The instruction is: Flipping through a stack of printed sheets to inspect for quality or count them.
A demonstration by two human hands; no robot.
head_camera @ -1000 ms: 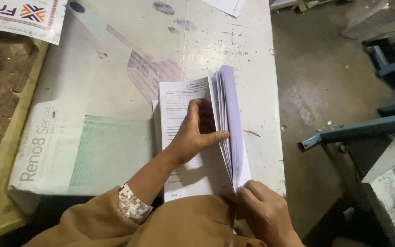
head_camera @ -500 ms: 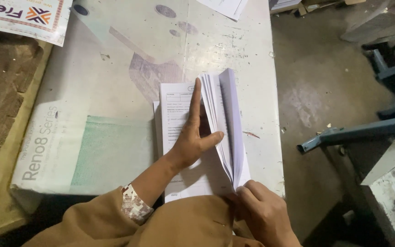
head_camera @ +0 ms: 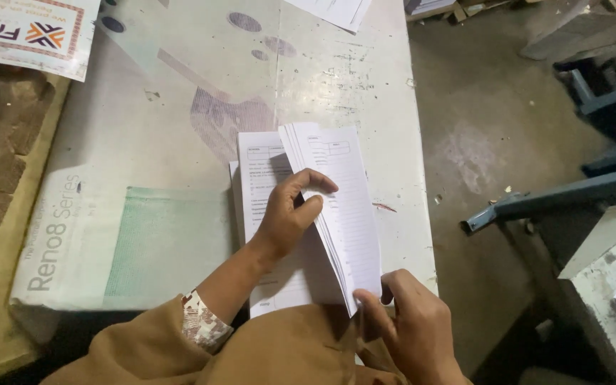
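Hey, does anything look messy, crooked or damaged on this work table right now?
The table surface is stained with dark round blotches and scuffs. The stack of printed sheets lies fairly square; the left hand and right hand fan its upper pages.

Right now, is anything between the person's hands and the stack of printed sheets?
Nothing visible. The left hand rests directly on the stack of printed sheets, fingers curled at the lifted pages; the right hand pinches their lower corner.
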